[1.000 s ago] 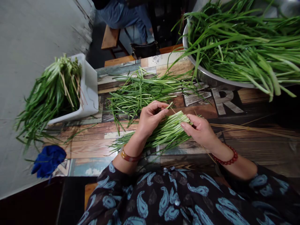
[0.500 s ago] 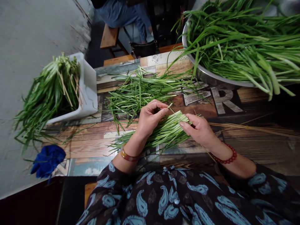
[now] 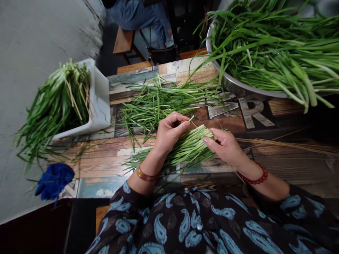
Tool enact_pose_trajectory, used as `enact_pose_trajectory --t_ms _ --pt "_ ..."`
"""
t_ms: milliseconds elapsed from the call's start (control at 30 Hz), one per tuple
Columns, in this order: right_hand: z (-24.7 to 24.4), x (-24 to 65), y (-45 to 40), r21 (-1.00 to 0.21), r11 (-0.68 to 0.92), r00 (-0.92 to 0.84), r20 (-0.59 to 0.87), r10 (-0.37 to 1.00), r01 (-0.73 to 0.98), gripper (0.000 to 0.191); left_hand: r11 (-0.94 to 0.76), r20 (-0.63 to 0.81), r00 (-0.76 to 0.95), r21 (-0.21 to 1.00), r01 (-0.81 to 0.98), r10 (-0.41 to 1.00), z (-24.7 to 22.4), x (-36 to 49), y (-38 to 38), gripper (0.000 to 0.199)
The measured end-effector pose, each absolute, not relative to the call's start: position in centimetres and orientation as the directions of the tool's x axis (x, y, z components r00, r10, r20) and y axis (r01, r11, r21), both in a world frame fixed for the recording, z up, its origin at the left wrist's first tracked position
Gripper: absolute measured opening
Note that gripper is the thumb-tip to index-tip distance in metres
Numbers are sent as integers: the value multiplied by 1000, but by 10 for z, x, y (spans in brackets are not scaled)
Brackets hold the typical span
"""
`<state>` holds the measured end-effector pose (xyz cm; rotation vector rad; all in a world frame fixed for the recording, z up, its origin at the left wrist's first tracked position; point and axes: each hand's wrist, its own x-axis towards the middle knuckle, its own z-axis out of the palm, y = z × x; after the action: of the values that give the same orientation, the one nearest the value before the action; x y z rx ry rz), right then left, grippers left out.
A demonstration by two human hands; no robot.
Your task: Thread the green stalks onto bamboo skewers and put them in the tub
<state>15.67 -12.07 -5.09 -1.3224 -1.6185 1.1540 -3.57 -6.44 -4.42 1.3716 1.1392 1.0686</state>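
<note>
A bundle of garlic chives [image 3: 189, 146] lies on the table in front of me, pale stem ends to the right and green leaves to the left. My left hand [image 3: 172, 132] is over its far side, thumb and forefinger pinching a single chive stalk [image 3: 192, 119]. At the stem ends, my right hand [image 3: 224, 143] has its thumb and fingers closed on the bundle. Beyond my hands is a loose pile of garlic chives [image 3: 159, 100]. Thin straw-like strips [image 3: 278, 143] lie to the right of my right hand.
A big metal basin [image 3: 233, 82] heaped with long chives stands at the far right. To the left, a white plastic tub [image 3: 102, 95] holds tied bunches of greens [image 3: 58, 95]. A blue cloth [image 3: 54, 180] lies at the near left edge. Across the table, a person's legs [image 3: 137, 16] show.
</note>
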Motion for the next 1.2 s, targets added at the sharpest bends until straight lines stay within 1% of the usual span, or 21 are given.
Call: enact_pose_trajectory --t_ms 167,367,467,700,867,1033,1200 --pt "-51 157 -121 -942 49 -197 -18 980 331 22 -63 45 159 992 107 986 -43 -35 -65 11" --pt "-53 157 -121 -943 35 -198 -33 980 331 22 -202 168 185 963 180 968 -39 -34 -64 7" --pt "-53 157 -121 -942 36 -204 -35 978 335 22 -217 179 201 958 187 963 -38 -35 -64 6" --pt "-57 157 -122 -936 38 -206 -37 978 350 21 -82 51 201 985 150 978 -39 -36 -64 10" --pt "-57 157 -122 -931 51 -214 -30 976 362 22 37 -59 240 995 97 969 -37 -37 -63 14" --pt "-56 158 -122 -922 63 -222 -26 975 383 20 62 -82 266 994 84 960 -35 -37 -62 15" --pt "-56 157 -122 -909 85 -230 -13 973 408 23 121 -143 335 989 86 931 -34 -38 -61 19"
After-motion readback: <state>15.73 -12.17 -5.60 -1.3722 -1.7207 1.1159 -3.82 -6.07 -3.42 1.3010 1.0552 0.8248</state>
